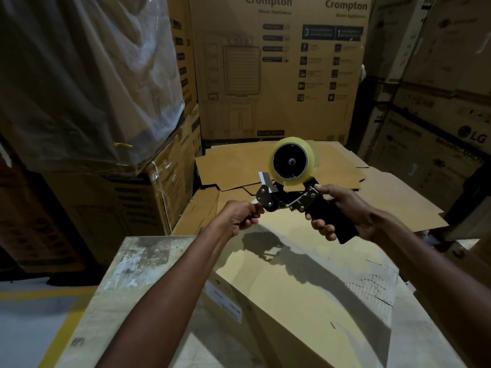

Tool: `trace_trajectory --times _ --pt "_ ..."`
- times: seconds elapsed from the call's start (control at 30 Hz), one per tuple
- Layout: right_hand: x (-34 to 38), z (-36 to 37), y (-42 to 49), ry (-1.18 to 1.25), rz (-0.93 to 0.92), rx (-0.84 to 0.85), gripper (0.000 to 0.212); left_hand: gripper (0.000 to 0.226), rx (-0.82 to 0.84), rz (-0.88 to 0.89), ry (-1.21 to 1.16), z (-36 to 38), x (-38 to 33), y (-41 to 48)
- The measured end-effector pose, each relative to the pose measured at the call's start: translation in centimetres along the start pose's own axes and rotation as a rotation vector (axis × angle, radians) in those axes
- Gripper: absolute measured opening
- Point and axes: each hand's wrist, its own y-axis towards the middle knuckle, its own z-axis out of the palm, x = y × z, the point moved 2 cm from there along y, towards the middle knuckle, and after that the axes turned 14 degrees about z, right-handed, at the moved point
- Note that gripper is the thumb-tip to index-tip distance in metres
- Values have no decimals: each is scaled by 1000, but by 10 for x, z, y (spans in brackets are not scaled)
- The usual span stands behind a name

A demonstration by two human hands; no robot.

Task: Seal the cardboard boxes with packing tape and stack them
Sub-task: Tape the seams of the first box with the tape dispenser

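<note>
Right hand (pixel 350 211): fingers are curling tight round the black handle of the tape dispenser (pixel 292 200), holding it in the air above the cardboard box (pixel 305 274).
Left hand (pixel 236 219): fingers are pinching closed at the dispenser's front end, just beside its roller; what they are pinching is too small to tell.
Tape roll (pixel 292 162): sitting atop the dispenser.
Cardboard box: lying on the tabletop (pixel 138 261), beneath both hands.
Behind: flattened cardboard sheets (pixel 332 166) are lying before a tall Crompton carton (pixel 279 75).
</note>
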Motion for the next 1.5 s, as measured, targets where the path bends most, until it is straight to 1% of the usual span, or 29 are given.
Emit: trace_trajectory --times 0.13,0.23,0.27,0.4,0.53,0.6,0.7,0.83,0.9,1.03,1.13,1.3,1.43,1.5 --pt "-15 9 9 1 -1 -17 68 22 25 59 186 -11 4 11" --pt "-27 10 14 20 -6 -30 66 11 13 87 211 -30 12 23" --pt "-31 9 15 23 -4 -40 66 10 1 94 213 -39 16 28" --pt "-48 12 26 21 10 -74 66 21 10 133 305 -62 26 43" --pt "-56 19 45 -62 -7 -159 68 29 67 282 451 -66 31 58" --pt "-56 22 52 -86 -6 -190 66 31 112 341 529 -71 34 66" --pt "-53 28 61 -96 22 -194 62 36 171 421 591 -79 44 78" --pt "-51 34 72 -99 47 -206 63 45 183 541 672 -83 57 93" --pt "-53 34 77 -110 48 -204 64 48 200 562 700 -81 63 99" --pt "-58 31 84 -105 49 -225 66 44 187 567 696 -76 69 104" --pt "-58 30 85 -105 52 -228 66 38 207 552 672 -77 75 107" --pt "-59 31 88 -124 56 -223 66 36 225 568 608 -82 82 109" --pt "-59 33 87 -115 66 -230 65 32 271 507 538 -83 88 109" --pt "-58 34 86 -113 69 -226 65 30 297 447 497 -81 90 108"
